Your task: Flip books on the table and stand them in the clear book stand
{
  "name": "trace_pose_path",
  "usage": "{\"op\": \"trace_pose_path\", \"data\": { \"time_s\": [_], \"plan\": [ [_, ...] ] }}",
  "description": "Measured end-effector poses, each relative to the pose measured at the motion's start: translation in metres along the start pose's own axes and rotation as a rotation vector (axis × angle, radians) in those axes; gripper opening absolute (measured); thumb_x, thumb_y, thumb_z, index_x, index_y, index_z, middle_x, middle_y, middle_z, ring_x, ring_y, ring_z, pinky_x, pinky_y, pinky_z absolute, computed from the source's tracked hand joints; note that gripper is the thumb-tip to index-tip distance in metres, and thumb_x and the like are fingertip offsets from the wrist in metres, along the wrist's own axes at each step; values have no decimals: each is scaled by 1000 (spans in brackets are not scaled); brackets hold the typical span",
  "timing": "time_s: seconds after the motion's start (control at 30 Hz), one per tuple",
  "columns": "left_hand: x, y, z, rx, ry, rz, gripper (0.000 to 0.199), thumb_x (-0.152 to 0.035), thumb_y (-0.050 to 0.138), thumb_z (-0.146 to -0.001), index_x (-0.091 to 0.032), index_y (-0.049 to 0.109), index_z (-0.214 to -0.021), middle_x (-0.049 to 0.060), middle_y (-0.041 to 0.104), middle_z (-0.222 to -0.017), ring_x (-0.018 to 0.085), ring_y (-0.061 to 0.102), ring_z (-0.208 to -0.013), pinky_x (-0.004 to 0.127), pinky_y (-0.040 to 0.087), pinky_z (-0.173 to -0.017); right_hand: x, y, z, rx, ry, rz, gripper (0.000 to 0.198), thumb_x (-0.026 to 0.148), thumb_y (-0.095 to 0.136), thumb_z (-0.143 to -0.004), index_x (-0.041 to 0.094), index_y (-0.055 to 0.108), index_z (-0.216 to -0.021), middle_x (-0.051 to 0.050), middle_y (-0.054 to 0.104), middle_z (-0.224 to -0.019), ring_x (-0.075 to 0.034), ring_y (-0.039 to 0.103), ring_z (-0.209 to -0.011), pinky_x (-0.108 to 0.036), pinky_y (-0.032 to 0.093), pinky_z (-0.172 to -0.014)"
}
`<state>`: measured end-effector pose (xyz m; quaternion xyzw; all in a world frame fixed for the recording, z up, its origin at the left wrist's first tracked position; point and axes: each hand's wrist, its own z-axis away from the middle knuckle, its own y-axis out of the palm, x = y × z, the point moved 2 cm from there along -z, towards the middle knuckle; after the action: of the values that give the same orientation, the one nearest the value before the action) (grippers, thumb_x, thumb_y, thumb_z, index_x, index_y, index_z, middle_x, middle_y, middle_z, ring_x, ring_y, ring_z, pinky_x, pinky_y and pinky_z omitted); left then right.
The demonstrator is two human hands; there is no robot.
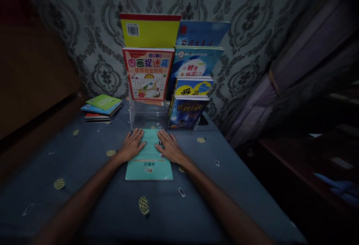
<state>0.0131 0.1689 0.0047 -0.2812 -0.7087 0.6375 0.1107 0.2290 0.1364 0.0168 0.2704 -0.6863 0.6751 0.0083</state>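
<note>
A thin teal book [149,170] lies flat on the cloth-covered table, its printing upside down to me. My left hand [133,146] rests flat along its left edge, fingers stretched away from me. Along the right edge lies my right hand [169,146], also flat with fingers apart. Both hands touch the book near its far end and hold nothing. Just beyond it stands a clear stepped book rack [148,116]. A red picture book [148,74] stands in the rack's left column, and a dark blue book [187,114] stands at the front of its right column.
Behind the red book stands a yellow book [151,31]; more blue books [202,31] stand at the back right. A small stack of books [103,104] lies on the left of the table. A patterned wall backs the table [109,207], with a tied curtain [263,84] on the right.
</note>
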Motion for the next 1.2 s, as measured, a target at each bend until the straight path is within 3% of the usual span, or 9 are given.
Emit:
{"op": "trace_pose_path", "data": {
  "time_s": [0.27,0.4,0.57,0.87,1.2],
  "plan": [
    [-6,0,8,63,84,-69,69,-57,26,-101,-15,26,-155,14,21,-162,28,15,-151,49,17,-120,5,-2,5,31,-15,16,54,45,36,-102,24,36,-152,-11,20,-163,-27,12,-152,-55,16,-119],
    [-7,0,10,68,130,-58,67,-57,24,-101,-19,23,-156,11,19,-163,27,14,-151,49,17,-120,8,-2,6,-3,-62,18,48,39,33,-103,27,41,-149,-7,30,-160,-26,19,-150,-56,17,-119],
    [-9,1,11,79,187,-24,61,-55,21,-103,-25,26,-155,7,19,-163,25,15,-151,48,16,-121,8,3,6,-51,-137,-6,45,30,35,-102,22,47,-146,-9,41,-155,-25,28,-148,-53,21,-120],
    [-10,3,14,45,199,-7,57,-52,26,-104,-27,28,-154,6,22,-162,25,17,-150,49,18,-121,4,8,8,-85,-129,-85,45,28,40,-101,21,49,-144,-10,41,-154,-26,29,-147,-51,27,-119],
    [-20,26,21,-98,212,20,52,-45,38,-102,-31,33,-152,6,31,-159,27,28,-147,54,26,-118,-2,2,30,-182,-175,-90,42,29,49,-98,22,56,-138,-11,51,-147,-27,40,-142,-54,33,-116]
  ]
}}
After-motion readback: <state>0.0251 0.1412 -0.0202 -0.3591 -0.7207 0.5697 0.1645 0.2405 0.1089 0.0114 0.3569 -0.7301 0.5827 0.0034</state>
